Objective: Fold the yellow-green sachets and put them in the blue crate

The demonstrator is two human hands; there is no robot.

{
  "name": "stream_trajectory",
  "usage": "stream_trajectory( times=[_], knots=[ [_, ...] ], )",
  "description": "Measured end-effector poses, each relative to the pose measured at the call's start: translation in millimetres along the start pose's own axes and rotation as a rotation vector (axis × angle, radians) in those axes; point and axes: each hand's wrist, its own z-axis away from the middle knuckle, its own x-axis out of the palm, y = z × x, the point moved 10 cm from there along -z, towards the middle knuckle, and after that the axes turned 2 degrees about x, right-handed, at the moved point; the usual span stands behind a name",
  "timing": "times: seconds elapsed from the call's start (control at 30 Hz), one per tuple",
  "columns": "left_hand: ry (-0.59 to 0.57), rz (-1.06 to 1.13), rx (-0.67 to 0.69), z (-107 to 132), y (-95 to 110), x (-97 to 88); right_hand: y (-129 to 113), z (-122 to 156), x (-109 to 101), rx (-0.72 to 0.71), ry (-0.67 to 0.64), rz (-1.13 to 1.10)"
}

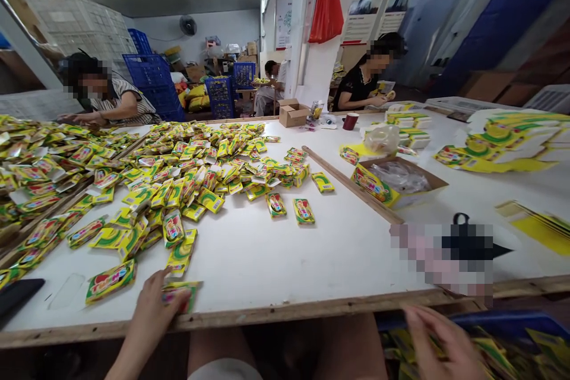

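Note:
My left hand (157, 303) is at the near edge of the white table (267, 261), its thumb and fingers closed around a small yellow-and-green candy box (192, 292). Just beyond it lie more of these boxes, with one yellow box (182, 254) by the fingertips and another, showing colourful lettering (111, 281), to the left. Over a blue crate (525, 320) below the table edge at the right, my right hand (440, 341) hangs with thumb and fingers apart. Nothing shows between them. Similar yellow boxes (494, 353) lie inside that crate.
A large heap of candy boxes (200, 166) covers the table's left and middle. Wooden strips (351, 184) divide the top. An open carton (418, 181) holds clear plastic, and a dark red mug (350, 121) stands farther back. People (124, 101) sit at the far side.

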Motion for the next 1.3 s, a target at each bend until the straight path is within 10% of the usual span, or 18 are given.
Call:
stream_trajectory(
  times=[0.23,0.43,0.6,0.87,1.3],
  knots=[
    [-0.191,0.283,0.061,2.9,104.8,35.4,-117.8,39.2,114.9,-0.086,-0.369,-0.377],
    [-0.183,0.887,0.01,18.2,153.6,50.9,-138.2,77.6,167.4,0.036,-0.54,-0.543],
    [-0.366,1.086,0.117,39.1,198.4,76.2,-141.2,64.4,174.7,0.039,-0.519,-0.668],
    [-0.47,0.911,0.323,31.6,209.4,83.0,-137.6,59.7,184.1,-0.083,-0.682,-0.569],
    [-0.207,1.015,0.296,27.3,208.5,80.4,-147.3,44.8,183.0,-0.099,-0.535,-0.621]
  ],
)
